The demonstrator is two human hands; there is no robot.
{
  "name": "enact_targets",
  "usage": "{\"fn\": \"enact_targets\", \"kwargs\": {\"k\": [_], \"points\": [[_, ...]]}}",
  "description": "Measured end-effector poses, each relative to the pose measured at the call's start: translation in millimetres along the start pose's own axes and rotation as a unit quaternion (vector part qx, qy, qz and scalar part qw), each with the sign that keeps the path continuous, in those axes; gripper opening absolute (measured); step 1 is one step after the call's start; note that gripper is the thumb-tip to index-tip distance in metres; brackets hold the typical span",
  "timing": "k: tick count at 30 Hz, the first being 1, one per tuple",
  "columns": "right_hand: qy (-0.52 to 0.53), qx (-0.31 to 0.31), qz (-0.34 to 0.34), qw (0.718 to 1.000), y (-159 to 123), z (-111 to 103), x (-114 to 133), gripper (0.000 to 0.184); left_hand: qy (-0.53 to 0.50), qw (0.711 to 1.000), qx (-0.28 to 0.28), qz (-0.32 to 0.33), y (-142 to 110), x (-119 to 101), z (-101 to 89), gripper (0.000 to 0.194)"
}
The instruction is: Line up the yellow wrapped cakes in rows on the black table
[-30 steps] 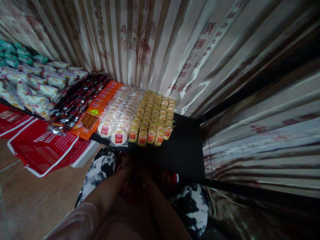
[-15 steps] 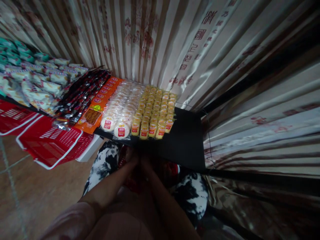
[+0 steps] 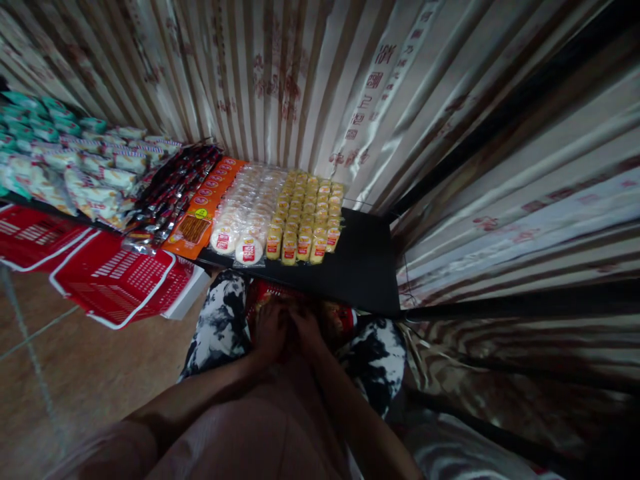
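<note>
Red perforated basket (image 3: 265, 288), which sat low between patterned trouser legs (image 3: 220, 323), near the black shelf's (image 3: 363, 273) front edge, its shadowed contents (image 3: 333, 311) too dark to identify

What looks like a snack shop, packaged snacks (image 3: 303, 217) grouped by kind in close rows along a black shelf (image 3: 367, 263), printed labels facing the front edge, red shopping baskets (image 3: 123, 270) with white handles below that edge, tiled floor (image 3: 100, 380) beneath.

Deep shadow blurs the left hand (image 3: 271, 328) and right hand (image 3: 307, 328), leaving any grip unclear near a red item (image 3: 345, 319) partly hidden below the worktop (image 3: 365, 267); teal packets (image 3: 30, 121) and a red basket (image 3: 61, 233) run off at left.
</note>
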State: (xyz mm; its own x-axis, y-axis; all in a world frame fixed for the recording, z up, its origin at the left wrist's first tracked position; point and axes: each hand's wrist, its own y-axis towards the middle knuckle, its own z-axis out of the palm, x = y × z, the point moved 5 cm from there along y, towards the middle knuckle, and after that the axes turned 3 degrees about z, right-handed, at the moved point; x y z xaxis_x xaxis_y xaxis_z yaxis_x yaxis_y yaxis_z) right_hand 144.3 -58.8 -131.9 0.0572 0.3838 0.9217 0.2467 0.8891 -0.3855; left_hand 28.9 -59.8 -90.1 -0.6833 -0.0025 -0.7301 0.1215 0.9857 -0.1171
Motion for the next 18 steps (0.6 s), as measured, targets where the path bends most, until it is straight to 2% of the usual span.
{"fn": "enact_targets", "kwargs": {"k": [5, 8, 12, 15, 18], "points": [[0.033, -0.010, 0.025, 0.999, -18.2, -12.1, 20.2, 0.033, -0.023, 0.998, -0.036, 0.051, -11.0, -14.2, -15.1, 0.028], [0.020, 0.004, 0.014, 1.000, -28.4, -15.5, 43.0, 0.032, -0.053, 0.996, -0.062, 0.028, -11.9, -17.5, -25.8, 0.029], [0.000, 0.010, -0.020, 1.000, -36.8, -22.5, 76.0, 0.038, -0.114, 0.993, -0.030, -0.021, -5.1, -19.9, -30.2, 0.031], [0.014, 0.037, -0.024, 0.999, -37.3, -25.1, 90.5, 0.037, -0.152, 0.988, -0.012, -0.009, 4.0, -31.3, -31.4, 0.020], [0.019, 0.043, -0.035, 0.998, -33.3, -28.6, 96.1, 0.036, -0.176, 0.984, -0.029, -0.004, 13.5, -48.0, -33.4, 0.018]]}}
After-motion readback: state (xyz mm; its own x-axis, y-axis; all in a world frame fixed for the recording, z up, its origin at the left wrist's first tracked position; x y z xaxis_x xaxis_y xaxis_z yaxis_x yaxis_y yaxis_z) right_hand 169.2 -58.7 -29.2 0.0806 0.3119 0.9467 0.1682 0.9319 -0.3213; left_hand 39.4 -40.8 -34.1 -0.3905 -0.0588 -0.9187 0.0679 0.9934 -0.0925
